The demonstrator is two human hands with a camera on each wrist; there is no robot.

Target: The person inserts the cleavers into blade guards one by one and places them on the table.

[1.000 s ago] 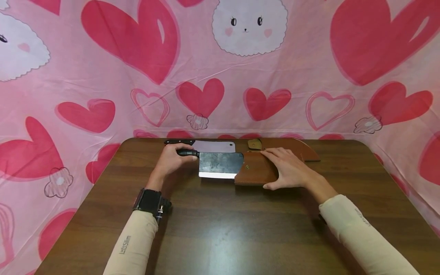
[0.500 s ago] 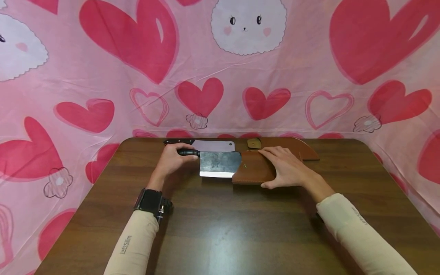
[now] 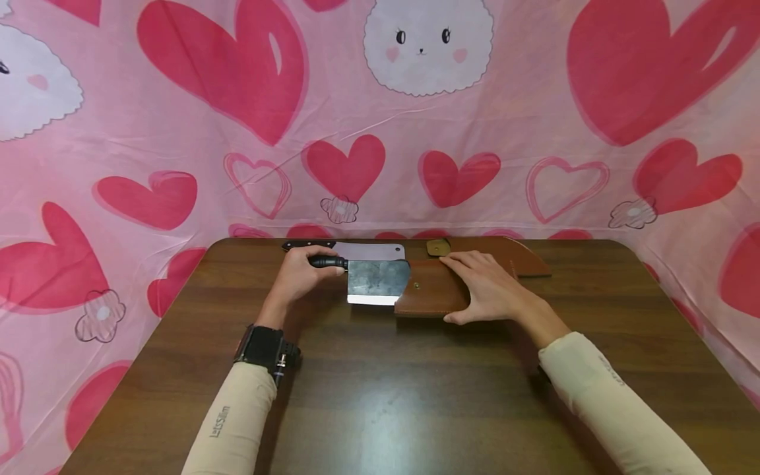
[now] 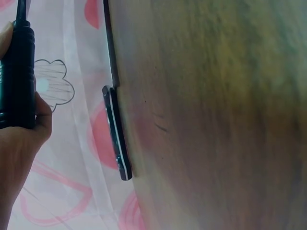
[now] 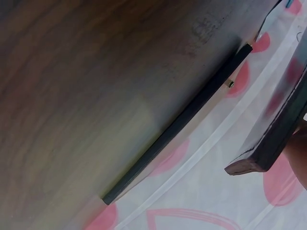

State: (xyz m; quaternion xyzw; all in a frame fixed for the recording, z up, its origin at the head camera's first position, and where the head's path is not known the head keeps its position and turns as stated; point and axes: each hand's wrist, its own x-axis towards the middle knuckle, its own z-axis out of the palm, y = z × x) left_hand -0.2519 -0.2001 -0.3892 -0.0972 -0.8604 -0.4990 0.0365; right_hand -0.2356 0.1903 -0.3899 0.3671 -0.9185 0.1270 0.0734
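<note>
My left hand [image 3: 299,274] grips the black ridged handle [image 4: 17,79] of a cleaver [image 3: 377,278], whose dark blade has a bright lower edge. The far end of the blade is inside a brown leather sheath [image 3: 432,289] with a small metal stud. From the right, my right hand [image 3: 489,290] holds the sheath, fingers along its top edge and thumb at the bottom edge. Both things are raised a little off the table. In the right wrist view the sheath's dark edge [image 5: 276,139] shows, while most of that hand is out of frame.
Behind lies a second cleaver [image 3: 371,251] with a riveted black handle [image 4: 117,139], near the table's back edge. Right of it rests another brown sheath [image 3: 505,253] with a flap [image 3: 439,248]. A pink heart-print cloth [image 3: 356,112] hangs behind the wooden table [image 3: 380,382].
My right hand has moved left with the sheath, and the sheath now covers more of the blade. My left hand has shifted very slightly right with the cleaver.
</note>
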